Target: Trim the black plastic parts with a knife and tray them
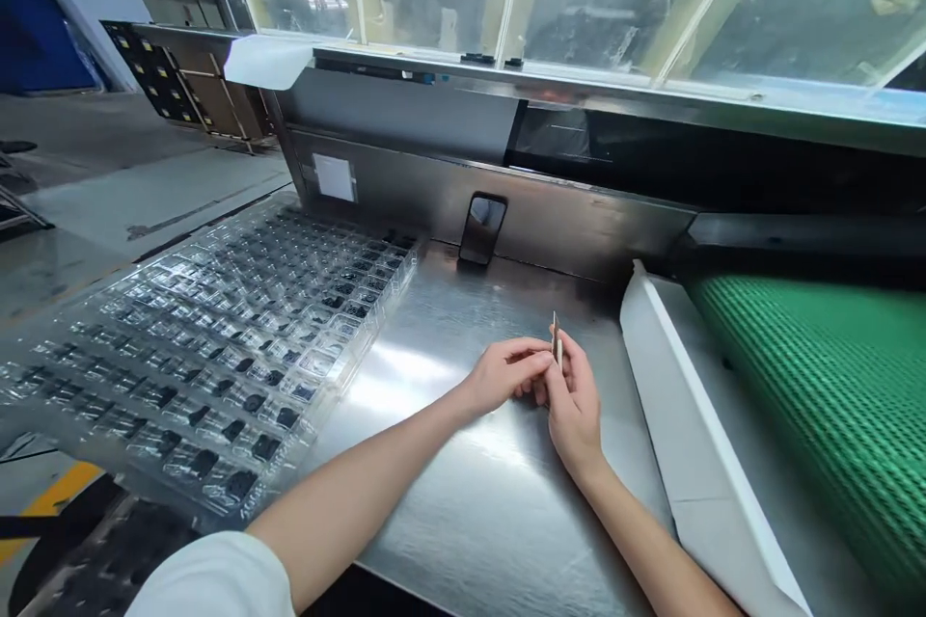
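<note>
Meeting over the middle of the steel bench (463,501), the left hand (499,376) and the right hand (575,410) pinch a small thin strip (556,337) between them. The strip stands upright, seen edge-on, with its top poking above the fingertips; what kind of part it is cannot be told at this size. The left hand's fingers (531,362) are drawn together, thumb and forefinger closed on the strip's left side, while the right hand's fingers close on it from the right, the rest of that hand curled loosely beneath. Both hands hover just above the bench, close to its surface, and whether they rest on it cannot be told. To the left, well apart from the hands, lies a clear plastic tray (217,347) with many small pockets, most holding small dark parts. A phone (482,228) leans upright against the metal back wall beyond the hands. To the right, a white angled guide (687,443) borders a green conveyor belt (831,386).
</note>
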A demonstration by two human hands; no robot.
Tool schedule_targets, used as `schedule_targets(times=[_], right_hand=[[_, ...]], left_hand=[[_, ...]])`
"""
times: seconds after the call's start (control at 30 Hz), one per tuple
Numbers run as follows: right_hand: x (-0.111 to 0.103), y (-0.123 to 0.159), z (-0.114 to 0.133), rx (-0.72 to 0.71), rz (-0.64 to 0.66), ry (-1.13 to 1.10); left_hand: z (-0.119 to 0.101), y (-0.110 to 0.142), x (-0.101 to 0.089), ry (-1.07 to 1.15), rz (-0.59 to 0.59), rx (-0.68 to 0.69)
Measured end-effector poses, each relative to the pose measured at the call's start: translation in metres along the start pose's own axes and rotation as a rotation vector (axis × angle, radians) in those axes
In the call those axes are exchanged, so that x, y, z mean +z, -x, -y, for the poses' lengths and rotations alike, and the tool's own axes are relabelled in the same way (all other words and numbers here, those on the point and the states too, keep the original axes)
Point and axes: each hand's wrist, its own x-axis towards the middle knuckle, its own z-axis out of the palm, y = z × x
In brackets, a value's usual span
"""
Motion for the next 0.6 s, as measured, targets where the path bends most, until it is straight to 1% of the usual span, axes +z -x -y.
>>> schedule_targets(times=[0.13, 0.3, 0.4, 0.5, 0.6], right_hand=[[0.002, -0.001, -0.002, 0.007, 0.029, -0.039], [0.000, -0.002, -0.010, -0.011, 0.031, -0.011], [-0.001, -0.002, -0.013, -0.021, 0.030, 0.015], [-0.002, -0.001, -0.015, 0.005, 0.045, 0.010], [-0.002, -0.002, -0.018, -0.001, 0.040, 0.029]], left_hand=[[0.003, -0.001, -0.001, 0.002, -0.024, -0.001], [0.007, -0.002, -0.001, -0.021, -0.037, 0.001], [0.006, -0.001, 0.000, -0.031, -0.046, 0.001], [0.003, 0.000, 0.001, -0.036, -0.051, 0.005], [0.002, 0.000, 0.002, -0.004, -0.051, -0.010]])
